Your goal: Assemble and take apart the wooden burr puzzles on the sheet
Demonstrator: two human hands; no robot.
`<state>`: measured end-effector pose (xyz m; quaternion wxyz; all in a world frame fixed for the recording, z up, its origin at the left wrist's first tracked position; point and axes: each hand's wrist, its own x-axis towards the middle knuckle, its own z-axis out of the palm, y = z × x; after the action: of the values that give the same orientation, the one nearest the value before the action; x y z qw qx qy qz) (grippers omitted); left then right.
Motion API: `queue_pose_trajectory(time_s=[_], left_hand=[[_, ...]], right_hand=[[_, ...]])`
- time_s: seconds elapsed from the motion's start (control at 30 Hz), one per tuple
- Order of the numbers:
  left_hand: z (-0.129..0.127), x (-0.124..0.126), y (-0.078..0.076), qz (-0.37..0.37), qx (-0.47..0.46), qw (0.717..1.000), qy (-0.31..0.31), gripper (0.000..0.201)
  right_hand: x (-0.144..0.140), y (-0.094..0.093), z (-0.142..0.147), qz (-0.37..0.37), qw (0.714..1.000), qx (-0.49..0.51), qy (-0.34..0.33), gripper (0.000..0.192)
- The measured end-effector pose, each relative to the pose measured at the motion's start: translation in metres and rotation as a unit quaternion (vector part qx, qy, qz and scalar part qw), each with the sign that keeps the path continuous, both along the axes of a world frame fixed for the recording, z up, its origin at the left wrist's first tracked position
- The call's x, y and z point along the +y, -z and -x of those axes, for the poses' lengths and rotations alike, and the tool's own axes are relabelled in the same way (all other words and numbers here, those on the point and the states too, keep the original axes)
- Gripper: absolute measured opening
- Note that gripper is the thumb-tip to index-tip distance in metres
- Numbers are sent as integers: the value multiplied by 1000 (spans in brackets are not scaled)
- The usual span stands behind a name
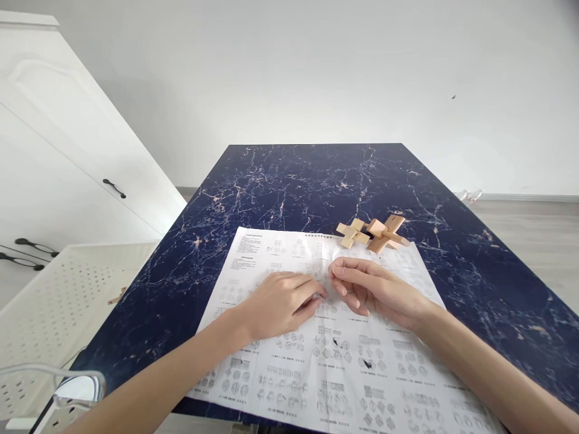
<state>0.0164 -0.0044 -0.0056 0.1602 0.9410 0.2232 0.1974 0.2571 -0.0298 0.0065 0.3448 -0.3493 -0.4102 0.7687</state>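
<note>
Sheet (344, 361) lay flat on the dark marbled table (294, 181), running off its near edge. White paper, printed with rows of small puzzle diagrams plus text blocks at 11 o'clock; print too small to read. Left hand (280, 304) rested palm-down on the sheet, fingers loosely curled, holding nothing. Right hand (375, 289) beside it, fingertips pinched narrow on the paper, nearly touching the left. Wooden puzzle (373, 233), two pale interlocked crosses, sat at the sheet's 1 o'clock corner. White perforated basket (58, 301) at 9 o'clock off the table.
</note>
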Motion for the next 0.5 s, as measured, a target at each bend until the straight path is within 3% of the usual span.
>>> queue_pose_trajectory(time_s=[0.5], left_hand=[[0,-1,-1,4,-1,1000,1,16]], right_hand=[[1,5,0,24,999,34,23,36]])
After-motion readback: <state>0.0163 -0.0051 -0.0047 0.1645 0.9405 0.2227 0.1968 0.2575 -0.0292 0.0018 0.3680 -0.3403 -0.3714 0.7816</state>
